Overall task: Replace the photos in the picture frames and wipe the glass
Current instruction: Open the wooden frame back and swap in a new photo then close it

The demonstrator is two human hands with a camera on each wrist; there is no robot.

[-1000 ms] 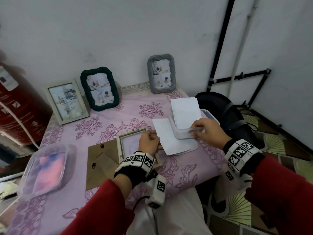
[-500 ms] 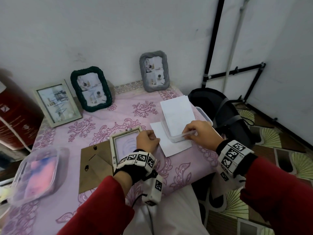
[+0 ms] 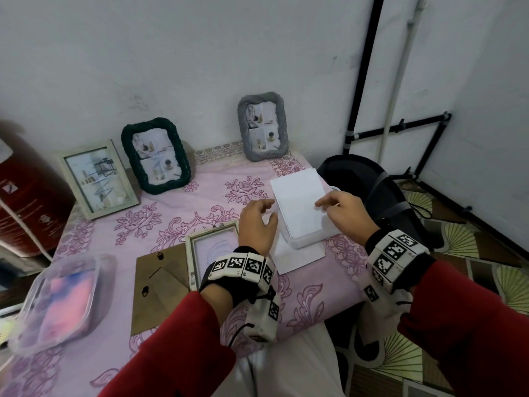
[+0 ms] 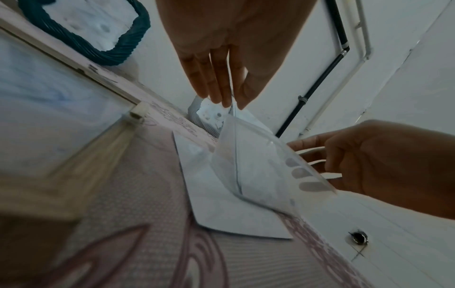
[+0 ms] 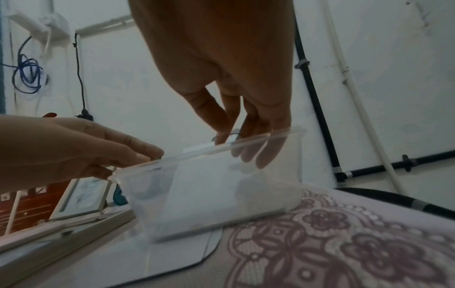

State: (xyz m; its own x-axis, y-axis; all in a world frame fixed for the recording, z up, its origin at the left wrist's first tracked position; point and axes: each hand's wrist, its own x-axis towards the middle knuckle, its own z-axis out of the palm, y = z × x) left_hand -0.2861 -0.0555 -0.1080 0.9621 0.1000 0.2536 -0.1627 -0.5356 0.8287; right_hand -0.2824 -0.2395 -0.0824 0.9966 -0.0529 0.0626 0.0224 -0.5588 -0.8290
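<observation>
A clear plastic box (image 3: 310, 239) of white photo sheets (image 3: 299, 202) stands on the pink floral table (image 3: 177, 207), on top of a flat white sheet (image 3: 297, 257). My right hand (image 3: 322, 204) reaches into the box (image 5: 209, 191), its thumb and curled fingers pinching the sheets. My left hand (image 3: 269, 208) hovers at the box's left edge with relaxed fingers (image 4: 216, 91) touching the rim. To its left an empty white frame (image 3: 213, 245) lies face down beside its brown backing board (image 3: 160, 285).
Three framed photos lean on the back wall: a white frame (image 3: 97, 179), a dark green one (image 3: 156, 156) and a grey one (image 3: 262, 126). A lidded box with pink cloth (image 3: 60, 302) sits front left. A black bag (image 3: 372, 190) lies off the right edge.
My left hand has left the face-down frame and moved right to the box's edge. My right hand has gone from the box's near rim up onto the sheets.
</observation>
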